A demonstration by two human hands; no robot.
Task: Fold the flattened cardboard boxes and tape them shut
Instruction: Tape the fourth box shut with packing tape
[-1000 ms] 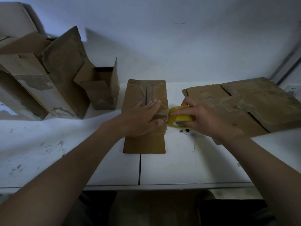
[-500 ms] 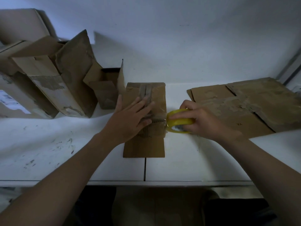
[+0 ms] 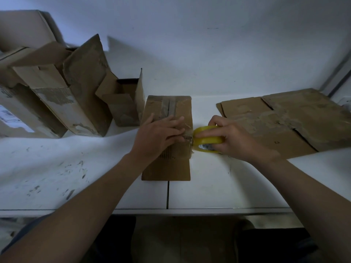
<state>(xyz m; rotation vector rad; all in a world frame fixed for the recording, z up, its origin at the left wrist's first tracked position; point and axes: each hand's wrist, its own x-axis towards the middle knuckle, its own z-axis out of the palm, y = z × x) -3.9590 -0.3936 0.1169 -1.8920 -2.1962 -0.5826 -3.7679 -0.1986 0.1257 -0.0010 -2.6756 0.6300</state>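
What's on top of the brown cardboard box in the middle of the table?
The left hand presses flat on clear tape running to the yellow tape roll. Beneath the palm is hidden.

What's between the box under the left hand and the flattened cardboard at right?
In the head view, the right hand gripping the yellow tape roll, over the white table. The roll sits against the right edge of the box.

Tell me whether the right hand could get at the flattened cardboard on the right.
Probably yes: the flattened cardboard lies just beside the right hand, nothing between them, but that hand grips the tape roll and would need to release it.
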